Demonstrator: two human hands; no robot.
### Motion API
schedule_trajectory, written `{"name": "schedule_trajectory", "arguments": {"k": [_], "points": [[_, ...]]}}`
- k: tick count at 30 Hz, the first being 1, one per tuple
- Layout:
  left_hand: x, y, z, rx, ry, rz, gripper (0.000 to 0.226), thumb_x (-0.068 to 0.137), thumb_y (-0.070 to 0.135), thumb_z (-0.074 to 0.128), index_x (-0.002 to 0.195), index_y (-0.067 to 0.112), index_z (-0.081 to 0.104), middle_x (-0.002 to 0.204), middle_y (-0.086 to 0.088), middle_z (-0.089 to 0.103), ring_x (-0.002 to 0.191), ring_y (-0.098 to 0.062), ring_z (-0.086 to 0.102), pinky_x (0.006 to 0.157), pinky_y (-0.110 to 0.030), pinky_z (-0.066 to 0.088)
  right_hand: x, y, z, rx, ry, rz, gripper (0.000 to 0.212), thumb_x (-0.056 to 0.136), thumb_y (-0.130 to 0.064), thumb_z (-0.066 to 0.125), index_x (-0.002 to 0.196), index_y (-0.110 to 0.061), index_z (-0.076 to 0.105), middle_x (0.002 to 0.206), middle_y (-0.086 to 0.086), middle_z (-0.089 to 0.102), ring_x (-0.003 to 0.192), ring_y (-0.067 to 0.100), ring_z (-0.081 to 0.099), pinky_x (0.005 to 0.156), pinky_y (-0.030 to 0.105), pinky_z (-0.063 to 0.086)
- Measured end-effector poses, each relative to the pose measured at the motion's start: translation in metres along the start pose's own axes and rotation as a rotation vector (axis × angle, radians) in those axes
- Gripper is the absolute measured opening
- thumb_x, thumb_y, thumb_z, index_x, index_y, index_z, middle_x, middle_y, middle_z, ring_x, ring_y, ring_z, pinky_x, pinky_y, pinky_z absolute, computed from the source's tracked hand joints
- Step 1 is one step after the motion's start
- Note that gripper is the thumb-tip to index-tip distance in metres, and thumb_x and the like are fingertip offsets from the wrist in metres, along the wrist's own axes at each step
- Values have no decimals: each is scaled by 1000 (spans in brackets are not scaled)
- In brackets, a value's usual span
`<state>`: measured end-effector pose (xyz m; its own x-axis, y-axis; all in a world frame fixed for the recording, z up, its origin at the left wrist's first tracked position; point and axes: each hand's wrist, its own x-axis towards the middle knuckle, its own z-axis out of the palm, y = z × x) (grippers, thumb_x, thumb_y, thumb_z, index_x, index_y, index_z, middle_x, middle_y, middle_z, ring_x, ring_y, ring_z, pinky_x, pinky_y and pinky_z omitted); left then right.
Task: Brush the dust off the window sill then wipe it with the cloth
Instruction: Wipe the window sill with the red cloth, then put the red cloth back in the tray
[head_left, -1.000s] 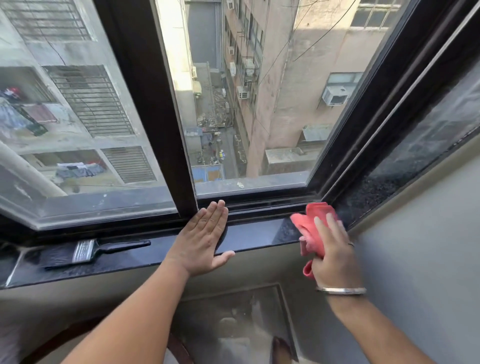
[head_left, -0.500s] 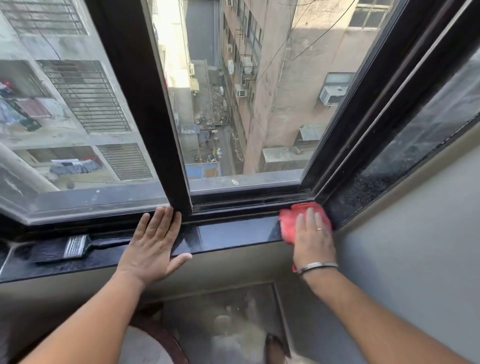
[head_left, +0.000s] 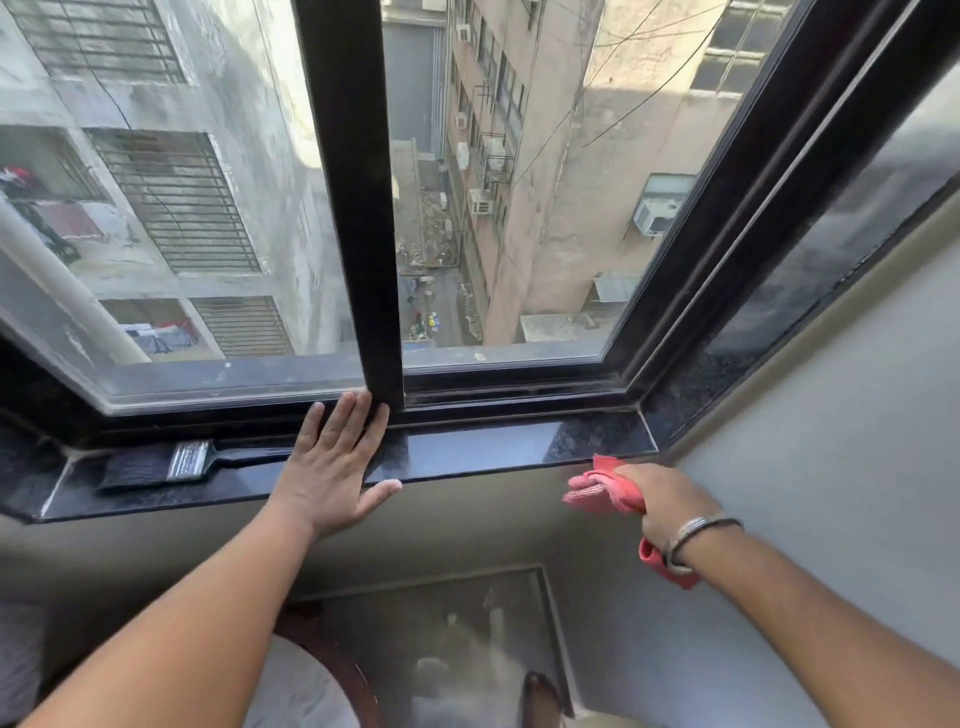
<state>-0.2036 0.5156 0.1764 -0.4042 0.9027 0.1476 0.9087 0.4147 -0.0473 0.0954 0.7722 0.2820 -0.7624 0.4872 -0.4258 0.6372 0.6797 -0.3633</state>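
Note:
The window sill (head_left: 483, 449) is a dark polished stone ledge below a black-framed window. My left hand (head_left: 332, 467) lies flat on the sill, fingers spread, fingertips against the foot of the middle frame post. My right hand (head_left: 667, 501) is closed around a crumpled red cloth (head_left: 597, 486), held just below and in front of the sill's right end, off the stone. A flat paintbrush (head_left: 156, 465) with dark bristles and a metal ferrule lies on the sill to the left of my left hand.
The black window frame (head_left: 358, 208) rises from the sill's middle. A grey wall (head_left: 831, 467) runs along the right. Below the sill are a tiled floor (head_left: 441, 623) and a round table's edge (head_left: 332, 670).
My right hand has pulled the red cloth off the sill's right end and down in front of the ledge. My left hand stays flat on the sill, now by the frame post.

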Motion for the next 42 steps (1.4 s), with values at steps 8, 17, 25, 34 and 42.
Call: {"name": "schedule_trajectory", "arguments": {"k": [8, 17, 25, 34, 42], "points": [[-5, 47, -71, -475, -162, 169, 88, 84, 80, 23, 143, 18, 44, 134, 0, 61, 122, -20, 57, 99, -32, 43, -13, -43, 35, -21, 292, -590, 25, 76, -31, 61, 97, -27, 50, 114, 0, 66, 102, 22, 64, 90, 34, 48], [-26, 60, -132, -1485, -676, -591, 32, 90, 42, 64, 104, 13, 67, 90, -8, 72, 78, -19, 70, 73, -39, 58, 25, -107, 56, 139, 448, -966, 32, 86, -48, 56, 87, -19, 44, 85, 5, 59, 72, 24, 56, 66, 37, 49], [-79, 10, -186, -1104, -729, -367, 30, 74, 32, 83, 98, 22, 68, 90, -2, 71, 80, -10, 63, 78, -38, 53, 46, -168, 87, -76, -230, -1047, 148, 46, -66, 80, 146, -22, -20, 160, 1, 7, 148, 18, -1, 119, 36, -1], [-296, -107, -144, -1158, -560, -838, 19, 74, 10, 82, 88, 14, 70, 86, -15, 74, 74, -18, 66, 72, -35, 53, 40, -281, 193, 392, -681, -604, 17, 75, -30, 73, 77, -16, 63, 68, 2, 60, 60, 8, 54, 57, 32, 48], [-489, -116, 13, -1436, -39, -1641, 7, 88, 10, 66, 94, 14, 67, 89, -11, 71, 69, -15, 67, 63, -31, 55, 13, -361, 399, 626, -744, 102, 24, 83, -9, 71, 73, -16, 50, 54, 4, 52, 39, 11, 47, 49, 31, 52]]}}
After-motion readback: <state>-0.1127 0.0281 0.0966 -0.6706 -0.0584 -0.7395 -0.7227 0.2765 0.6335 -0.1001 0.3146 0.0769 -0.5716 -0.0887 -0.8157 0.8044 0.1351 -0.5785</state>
